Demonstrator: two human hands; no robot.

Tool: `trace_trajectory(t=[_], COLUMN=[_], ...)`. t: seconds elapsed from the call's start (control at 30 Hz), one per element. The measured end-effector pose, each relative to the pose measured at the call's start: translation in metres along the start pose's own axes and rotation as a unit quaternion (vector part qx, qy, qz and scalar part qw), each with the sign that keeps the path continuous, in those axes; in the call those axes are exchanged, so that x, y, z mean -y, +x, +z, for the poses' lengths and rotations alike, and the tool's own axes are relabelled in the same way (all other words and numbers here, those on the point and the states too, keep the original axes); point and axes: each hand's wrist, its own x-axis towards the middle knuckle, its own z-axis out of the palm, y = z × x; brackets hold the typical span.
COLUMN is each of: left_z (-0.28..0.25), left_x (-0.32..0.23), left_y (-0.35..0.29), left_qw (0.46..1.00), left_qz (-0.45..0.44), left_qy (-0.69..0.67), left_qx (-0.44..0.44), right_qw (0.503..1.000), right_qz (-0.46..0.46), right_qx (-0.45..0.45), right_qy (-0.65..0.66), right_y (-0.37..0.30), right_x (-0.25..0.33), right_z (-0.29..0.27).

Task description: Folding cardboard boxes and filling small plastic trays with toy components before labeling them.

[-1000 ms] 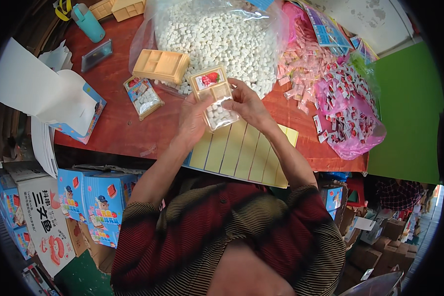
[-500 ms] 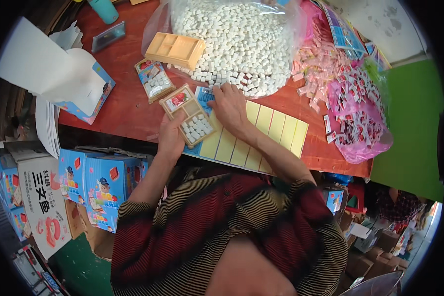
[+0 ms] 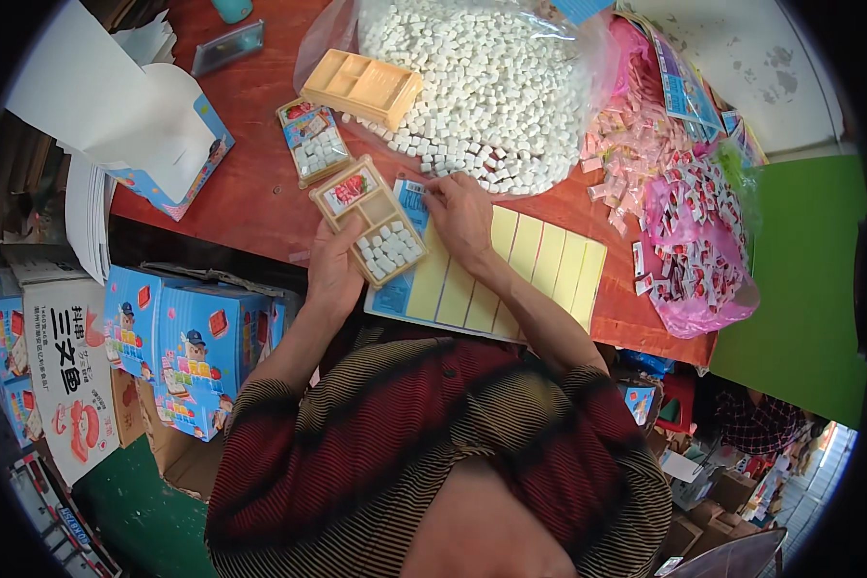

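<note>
My left hand grips a tan plastic tray by its near left side, thumb over the rim. The tray's large compartment holds several white marshmallow-like cubes. A small packet with a strawberry picture fills another compartment, and a third is bare. My right hand is just right of the tray, over the blue end of a stack of yellow-striped printed sheets. Its thumb and fingers are pinched together near the blue strip; what is between them is too small to make out.
A big clear bag of white cubes lies open ahead. Behind my tray are a filled, wrapped tray and stacked tan trays. Pink packets and a pink bag of sachets lie right. An open box stands left.
My right hand has drawn back from the edge of the cube heap to the blue end of the sheets, its fingers closing. The tray stays in my left hand. The view has shifted slightly.
</note>
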Motion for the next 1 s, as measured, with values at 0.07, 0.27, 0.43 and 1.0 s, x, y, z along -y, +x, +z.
trace_trajectory(t=[0.07,0.27,0.43,1.0], left_z=[0.013,0.051,0.056,0.046], left_x=[-0.011,-0.012,0.017,0.04], left_y=[-0.004,0.008,0.03,0.043], left_qw=[0.999,0.985,0.988,0.982], left_qz=[0.039,0.033,-0.048,-0.088], left_qy=[-0.013,-0.074,-0.079,0.005], left_qx=[0.021,0.153,0.127,0.165], right_qw=[0.999,0.974,0.937,0.766], right_qz=[0.036,-0.223,-0.314,0.14], right_qx=[0.035,0.012,0.14,-0.065], right_qy=[0.009,-0.041,-0.059,0.624], right_y=[0.005,-0.045,-0.081,-0.009], right_x=[0.004,-0.004,0.01,0.029], right_z=[0.001,0.005,-0.015,-0.13])
